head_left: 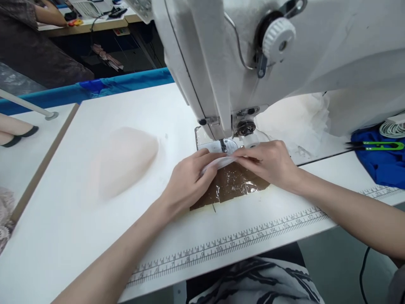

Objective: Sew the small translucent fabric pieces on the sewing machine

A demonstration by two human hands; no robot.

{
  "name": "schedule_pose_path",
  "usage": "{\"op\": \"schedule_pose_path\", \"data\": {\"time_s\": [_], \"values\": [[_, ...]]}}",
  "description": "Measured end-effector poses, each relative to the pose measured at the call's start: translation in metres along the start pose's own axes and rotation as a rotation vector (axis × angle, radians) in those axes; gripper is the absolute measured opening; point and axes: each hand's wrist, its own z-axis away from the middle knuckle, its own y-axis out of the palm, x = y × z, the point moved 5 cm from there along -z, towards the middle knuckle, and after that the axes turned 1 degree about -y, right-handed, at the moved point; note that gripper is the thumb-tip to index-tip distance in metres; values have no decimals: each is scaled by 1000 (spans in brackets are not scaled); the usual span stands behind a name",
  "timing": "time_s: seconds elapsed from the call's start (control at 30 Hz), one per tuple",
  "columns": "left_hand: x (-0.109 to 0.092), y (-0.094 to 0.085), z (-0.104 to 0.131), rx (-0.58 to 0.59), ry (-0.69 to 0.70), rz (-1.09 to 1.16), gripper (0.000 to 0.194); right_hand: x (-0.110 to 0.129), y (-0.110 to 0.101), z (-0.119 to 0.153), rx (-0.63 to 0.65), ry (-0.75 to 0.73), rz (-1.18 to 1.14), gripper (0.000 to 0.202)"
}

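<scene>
So the white fabric is pinched in both grips, left hand and right hand, long axis running roughly along the desk's front edge. Presser foot sits just past it, away from that edge.

Sewing machine cut off at top edge; co-worker cropped top left; white fabric partly hidden by fingers.
</scene>
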Motion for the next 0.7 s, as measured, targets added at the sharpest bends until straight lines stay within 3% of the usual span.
{"op": "schedule_pose_path", "data": {"time_s": [0.1, 0.37, 0.53, 0.7], "values": [[0, 0, -4, 55, 12, -37, 34, -1, 1, -3, -13, 40, 45, 22], [7, -4, -6, 39, 92, -75, 40, 2, 3, -2, 55, 32, 56, 24], [-9, 1, 10, -56, 334, -401, 32, 13, 2, 3, 140, -113, 112, 24], [-26, 8, 28, -153, 482, -640, 25, 27, -2, 6, 83, -280, 239, 24]]}}
